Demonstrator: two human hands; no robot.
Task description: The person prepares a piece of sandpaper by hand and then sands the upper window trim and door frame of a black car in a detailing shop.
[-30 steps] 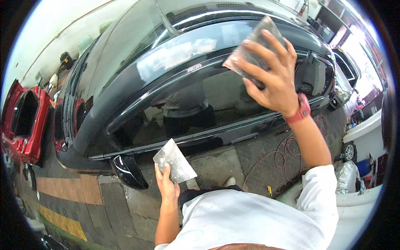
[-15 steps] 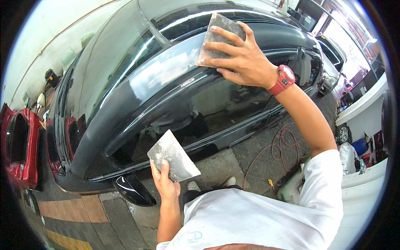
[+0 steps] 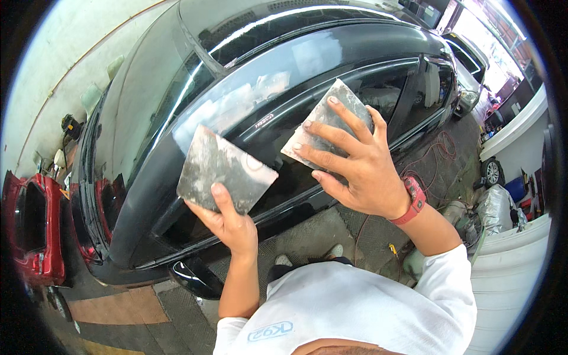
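Observation:
My left hand grips a flat, roughly square filler spreader at its lower edge, thumb on top. Pale filler is smeared on its grey face, with a small lump near the right corner. My right hand is spread over the back of another flat grey spreader, holding it; its underside is hidden. The two spreaders are apart, both over the side windows of a black car. Along the car's roof rail lies a whitish filler patch, uneven and ridged in the middle, with a pale grey smear farther right.
The car's side mirror juts out near my left forearm. A red hose coils on the floor to the right. A red car panel stands at far left. A silver-wrapped bundle and a wheel are at right.
My right hand has come off the roof rail with its spreader, down toward me. My left hand has lifted its spreader up toward the car. More filler now shows on the rail.

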